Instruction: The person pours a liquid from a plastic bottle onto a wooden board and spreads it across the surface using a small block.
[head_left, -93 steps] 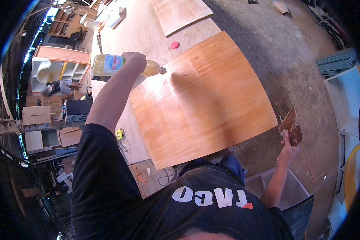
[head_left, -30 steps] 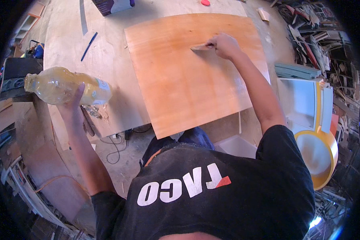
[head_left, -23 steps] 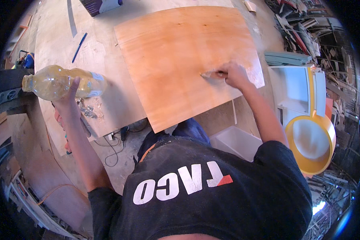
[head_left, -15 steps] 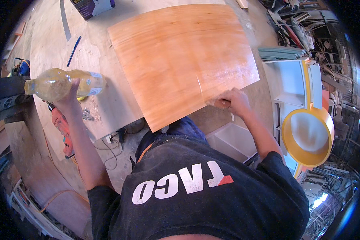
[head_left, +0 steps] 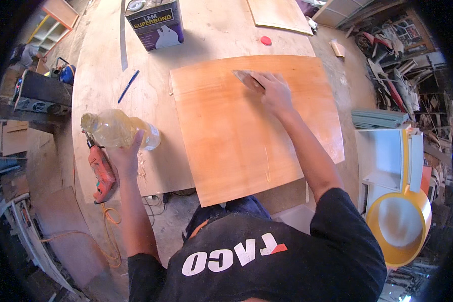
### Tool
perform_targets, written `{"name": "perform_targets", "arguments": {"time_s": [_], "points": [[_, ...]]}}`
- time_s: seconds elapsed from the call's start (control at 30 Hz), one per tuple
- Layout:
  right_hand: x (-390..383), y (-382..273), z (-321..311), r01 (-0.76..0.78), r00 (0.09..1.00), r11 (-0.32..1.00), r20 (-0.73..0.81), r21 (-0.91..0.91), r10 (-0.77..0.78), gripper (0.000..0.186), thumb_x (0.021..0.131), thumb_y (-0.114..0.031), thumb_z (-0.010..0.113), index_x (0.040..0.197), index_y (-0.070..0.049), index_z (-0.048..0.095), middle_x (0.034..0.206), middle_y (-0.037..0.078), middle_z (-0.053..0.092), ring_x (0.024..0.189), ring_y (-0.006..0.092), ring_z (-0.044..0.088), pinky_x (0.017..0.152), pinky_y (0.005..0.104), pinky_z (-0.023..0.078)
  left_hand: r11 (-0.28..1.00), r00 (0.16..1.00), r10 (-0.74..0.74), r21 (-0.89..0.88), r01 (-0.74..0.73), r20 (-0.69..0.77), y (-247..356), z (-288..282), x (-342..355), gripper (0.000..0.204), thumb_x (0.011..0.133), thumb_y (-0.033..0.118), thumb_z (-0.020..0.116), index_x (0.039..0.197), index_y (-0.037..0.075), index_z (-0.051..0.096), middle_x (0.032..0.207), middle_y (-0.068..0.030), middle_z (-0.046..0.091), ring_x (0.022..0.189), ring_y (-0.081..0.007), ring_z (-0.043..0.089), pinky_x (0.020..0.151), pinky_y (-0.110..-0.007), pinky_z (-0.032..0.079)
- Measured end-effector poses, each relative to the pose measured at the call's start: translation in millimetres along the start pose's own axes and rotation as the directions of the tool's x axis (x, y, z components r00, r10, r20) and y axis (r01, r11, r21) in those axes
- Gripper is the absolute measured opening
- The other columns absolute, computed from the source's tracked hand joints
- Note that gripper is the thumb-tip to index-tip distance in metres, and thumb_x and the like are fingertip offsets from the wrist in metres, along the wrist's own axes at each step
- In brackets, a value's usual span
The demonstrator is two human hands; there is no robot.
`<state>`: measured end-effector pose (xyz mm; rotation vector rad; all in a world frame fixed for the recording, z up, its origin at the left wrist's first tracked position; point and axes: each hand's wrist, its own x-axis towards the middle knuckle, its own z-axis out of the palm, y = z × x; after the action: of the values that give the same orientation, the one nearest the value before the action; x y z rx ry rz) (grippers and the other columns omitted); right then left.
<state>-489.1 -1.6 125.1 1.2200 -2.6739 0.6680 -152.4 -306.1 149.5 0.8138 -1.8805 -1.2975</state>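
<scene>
My left hand (head_left: 128, 153) grips a clear plastic bottle (head_left: 111, 124) of yellowish liquid, lying sideways in my grasp above the left part of the wooden table. Just beside it lies an orange drill (head_left: 101, 171) with an orange cord. My right hand (head_left: 273, 88) holds a thin, flat spreader (head_left: 244, 76) against the upper part of a large orange-toned plywood panel (head_left: 236, 141), which has a glossy patch on its right side and overhangs the table's near edge.
On the table (head_left: 100, 70) are a metal can (head_left: 156, 35), blue pen (head_left: 128, 86), red cap (head_left: 266, 40) and smaller board (head_left: 277, 14). A black speaker (head_left: 43, 93) stands left, with a partly visible person (head_left: 30, 55) beyond. White cabinets (head_left: 380, 156) and a yellow round form (head_left: 397, 231) sit right.
Earlier my left hand tilted the bottle over the panel; it now holds it left of the panel. My right hand has swept the spreader from the panel's near edge to its far part.
</scene>
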Motion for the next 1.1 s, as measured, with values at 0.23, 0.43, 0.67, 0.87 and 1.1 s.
{"name": "perform_targets", "arguments": {"time_s": [0.23,0.43,0.67,0.87,1.1], "points": [[65,17,72,0.044,0.995,0.984,0.099,-0.171,-0.027,0.048,0.089,-0.005,0.061,0.132,-0.024,0.069,0.134,-0.004,0.067,0.125,0.0267,0.057,0.102,0.0462,0.047,0.996,0.979,-0.043,-0.088,0.026,-0.201,4,7,-11,0.063,0.082,-0.003,0.083,0.138,-0.004,0.053,0.131,-0.0119,0.062,0.118,-0.0214,0.062,0.103,-0.036,0.05],[74,26,66,0.004,0.99,0.983,0.14,-0.182,0.022,0.05,0.088,-0.006,0.062,0.133,-0.025,0.069,0.134,-0.005,0.066,0.127,0.0265,0.056,0.102,0.051,0.047,0.991,0.982,-0.016,-0.13,-0.009,-0.191,15,22,6,0.059,0.083,-0.002,0.082,0.135,-0.003,0.055,0.13,-0.0128,0.062,0.117,-0.0217,0.063,0.103,-0.036,0.051],[74,33,74,0.045,0.993,0.975,0.12,-0.219,-0.018,0.049,0.086,-0.005,0.063,0.13,-0.024,0.071,0.132,-0.004,0.067,0.126,0.0274,0.055,0.099,0.0519,0.047,0.992,0.987,0.041,-0.111,-0.058,-0.154,14,48,37,0.053,0.083,0.003,0.085,0.129,-0.002,0.06,0.122,-0.0094,0.067,0.111,-0.0186,0.065,0.099,-0.034,0.052],[77,28,65,-0.007,0.99,0.986,0.139,-0.166,0.031,0.049,0.084,-0.004,0.064,0.129,-0.024,0.071,0.131,-0.003,0.068,0.124,0.0283,0.056,0.098,0.0517,0.047,0.983,0.991,0.035,-0.172,-0.057,-0.128,-2,58,43,0.051,0.085,0.006,0.086,0.129,-0.001,0.06,0.121,-0.009,0.068,0.112,-0.0181,0.065,0.1,-0.034,0.052],[92,17,48,-0.047,0.939,0.961,0.316,-0.274,0.136,0.038,0.092,-0.013,0.057,0.12,-0.028,0.077,0.122,0.0,0.073,0.119,0.0278,0.061,0.098,0.0494,0.052,0.981,0.998,0.045,-0.185,-0.052,-0.045,-14,62,52,0.059,0.084,0.009,0.088,0.133,0.0,0.057,0.124,-0.0088,0.067,0.113,-0.0181,0.065,0.1,-0.034,0.053]]}}
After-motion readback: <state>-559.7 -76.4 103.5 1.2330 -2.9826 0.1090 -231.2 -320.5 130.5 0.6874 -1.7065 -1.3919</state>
